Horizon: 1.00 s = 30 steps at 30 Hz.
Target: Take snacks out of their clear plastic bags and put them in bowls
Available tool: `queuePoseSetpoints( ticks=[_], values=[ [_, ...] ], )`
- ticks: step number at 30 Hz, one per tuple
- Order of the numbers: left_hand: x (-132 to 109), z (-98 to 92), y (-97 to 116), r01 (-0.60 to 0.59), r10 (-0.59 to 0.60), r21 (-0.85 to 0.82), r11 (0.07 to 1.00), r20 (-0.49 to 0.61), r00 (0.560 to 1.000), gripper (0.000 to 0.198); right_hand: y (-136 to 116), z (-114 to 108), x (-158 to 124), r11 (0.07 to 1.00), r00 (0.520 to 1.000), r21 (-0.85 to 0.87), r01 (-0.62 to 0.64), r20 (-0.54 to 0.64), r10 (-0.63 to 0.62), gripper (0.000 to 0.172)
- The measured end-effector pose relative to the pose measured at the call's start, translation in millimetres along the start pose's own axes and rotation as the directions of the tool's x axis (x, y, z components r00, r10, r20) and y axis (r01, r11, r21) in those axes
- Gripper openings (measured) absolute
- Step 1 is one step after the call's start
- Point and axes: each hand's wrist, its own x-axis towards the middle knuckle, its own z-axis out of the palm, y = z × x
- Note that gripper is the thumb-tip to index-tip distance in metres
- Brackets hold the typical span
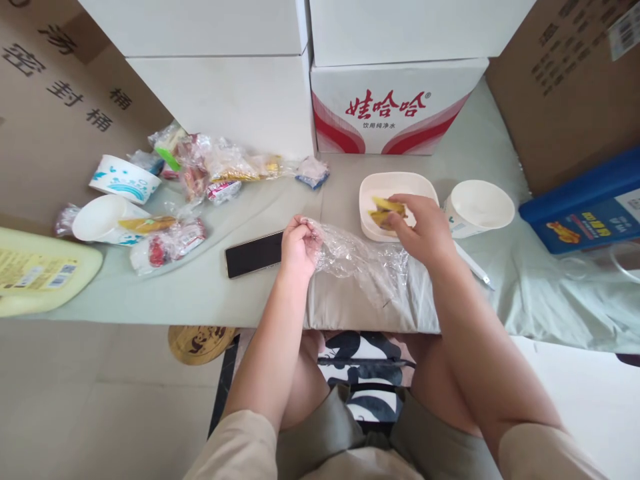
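My left hand (299,248) is closed on one end of a crumpled clear plastic bag (361,261) that lies on the grey cloth-covered table (210,293). My right hand (417,230) pinches a yellow food piece (385,205) over the white square bowl (395,185), which holds a few more yellow pieces. A black phone (253,253) lies just left of my left hand. A white paper cup (479,207) lies on its side right of the bowl.
Snack wrappers (220,170) and two paper cups (113,200) litter the left side. A yellow jug (35,270) lies at the left edge. White and brown cartons (395,107) wall the back; a blue box (585,213) sits right. A white pen (475,267) lies by my right wrist.
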Motion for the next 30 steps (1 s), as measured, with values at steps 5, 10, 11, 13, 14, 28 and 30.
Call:
queuePoseSetpoints(
  ticks=[5, 10, 11, 13, 14, 28, 30],
  values=[
    [1.9, -1.0, -1.9, -0.014, 0.014, 0.041, 0.999, 0.000, 1.000, 0.031, -23.9, -13.2, -4.7, 0.997, 0.999, 0.070, 0.023, -0.044, -0.020, 0.019],
    [2.6, -2.3, -2.1, -0.042, 0.043, 0.076, 0.996, -0.006, 0.999, 0.029, -46.7, -7.6, -45.8, 0.959, 0.948, 0.210, 0.189, 0.215, -0.234, 0.017],
    [2.9, -3.1, -1.9, -0.042, 0.043, 0.079, 0.996, -0.009, 0.999, 0.029, -48.9, -3.5, -56.2, 0.953, 0.912, 0.202, 0.224, 0.301, -0.278, 0.015],
    [3.7, -5.4, -1.7, -0.050, 0.052, 0.094, 0.994, -0.012, 0.999, 0.029, -49.9, 5.6, -74.1, 0.951, 0.829, 0.142, 0.276, 0.465, -0.310, 0.017],
    [4.2, -6.5, -1.6, -0.059, 0.060, 0.107, 0.992, -0.013, 0.998, 0.028, -48.7, 10.2, -80.8, 0.950, 0.791, 0.109, 0.291, 0.532, -0.304, 0.021],
    [3.5, -0.3, -9.1, -0.167, 0.174, 0.338, 0.926, 0.012, 0.985, 0.021, -27.7, 21.6, -108.6, 0.914, 0.540, 0.327, 0.238, 0.738, -0.405, 0.051],
    [3.4, -2.2, -9.7, -0.176, 0.179, 0.364, 0.914, 0.027, 0.983, 0.020, -28.1, 20.0, -107.8, 0.911, 0.550, 0.341, 0.230, 0.727, -0.411, 0.050]
  ],
)
